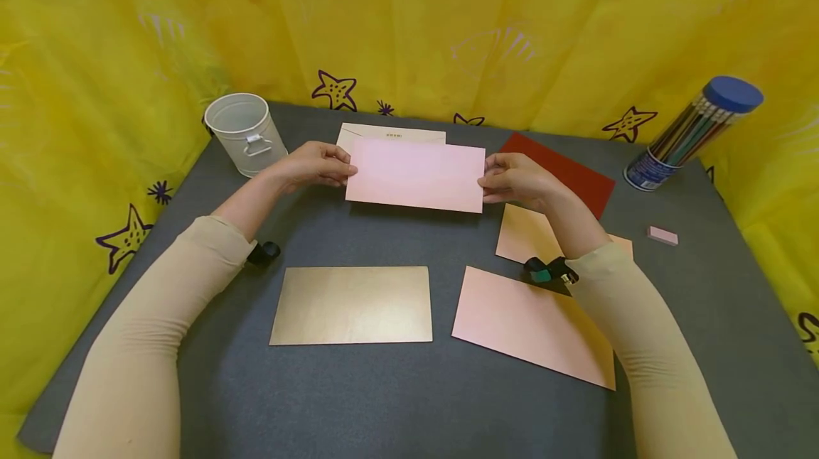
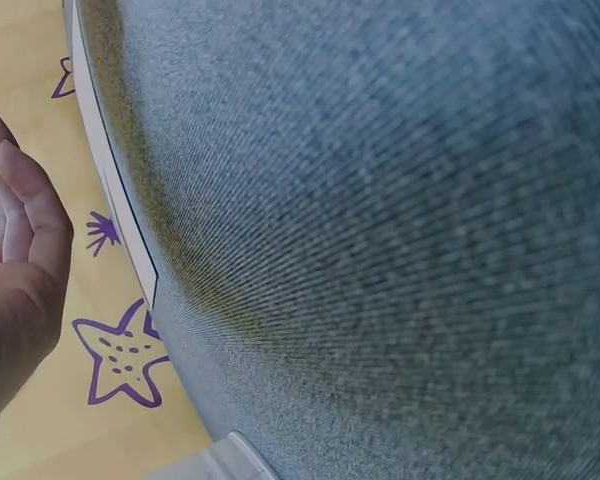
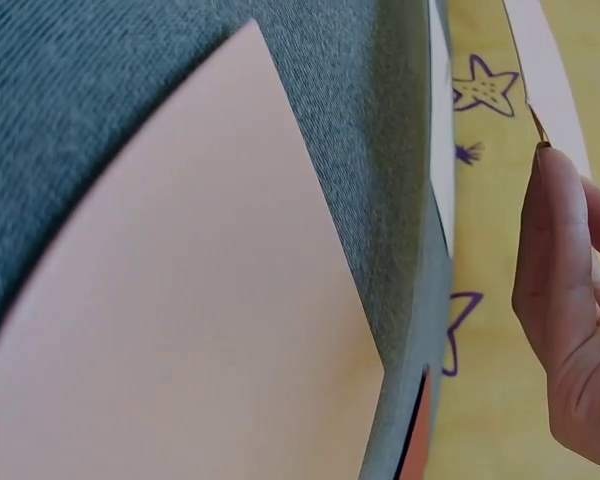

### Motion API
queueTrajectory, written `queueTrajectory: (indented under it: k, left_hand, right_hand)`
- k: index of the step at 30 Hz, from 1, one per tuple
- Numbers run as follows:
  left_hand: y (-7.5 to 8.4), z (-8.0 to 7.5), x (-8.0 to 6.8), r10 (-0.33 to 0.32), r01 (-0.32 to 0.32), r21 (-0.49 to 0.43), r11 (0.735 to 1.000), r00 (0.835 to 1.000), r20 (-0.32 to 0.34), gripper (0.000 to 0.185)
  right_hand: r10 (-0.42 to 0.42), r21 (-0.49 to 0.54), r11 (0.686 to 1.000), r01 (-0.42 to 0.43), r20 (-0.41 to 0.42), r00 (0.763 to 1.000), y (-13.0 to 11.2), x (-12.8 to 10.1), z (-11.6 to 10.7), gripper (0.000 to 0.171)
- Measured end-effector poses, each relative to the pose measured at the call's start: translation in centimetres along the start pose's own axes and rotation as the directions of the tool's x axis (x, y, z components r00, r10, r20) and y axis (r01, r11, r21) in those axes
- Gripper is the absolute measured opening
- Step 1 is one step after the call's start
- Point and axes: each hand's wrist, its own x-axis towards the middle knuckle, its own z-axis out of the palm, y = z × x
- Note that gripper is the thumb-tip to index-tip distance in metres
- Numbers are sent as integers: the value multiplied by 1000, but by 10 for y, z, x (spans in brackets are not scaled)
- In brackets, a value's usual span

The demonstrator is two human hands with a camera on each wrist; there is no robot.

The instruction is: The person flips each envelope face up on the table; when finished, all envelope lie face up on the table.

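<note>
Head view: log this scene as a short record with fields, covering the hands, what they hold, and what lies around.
held item: pale pink rectangular envelope, raised above the grey table mat
left hand: pinches the envelope's left edge
right hand: pinches the envelope's right edge
behind it: cream envelope, dark red sheet
near side: gold rectangular card, two peach sheets
far left: white metal bucket
far right: clear tube of pencils with blue lid, small pink eraser
</note>
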Motion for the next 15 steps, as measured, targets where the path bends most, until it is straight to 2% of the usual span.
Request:
queueTrajectory:
  k: [5,12,15]
  left_hand:
    - [-1,2,0,9,-9,-20,1000,1000,17,29]
    - [0,0,-1,15,-16,-46,999,1000,-17,37]
    - [0,-2,-1,18,-21,-74,997,999,-31,34]
  right_hand:
    - [-13,24,1000,13,-5,1000,1,-2,-3,26]
    - [-28,86,996,29,-11,1000,0,-5,-5,28]
    - [-34,134,990,36,-19,999,-1,-6,-6,21]
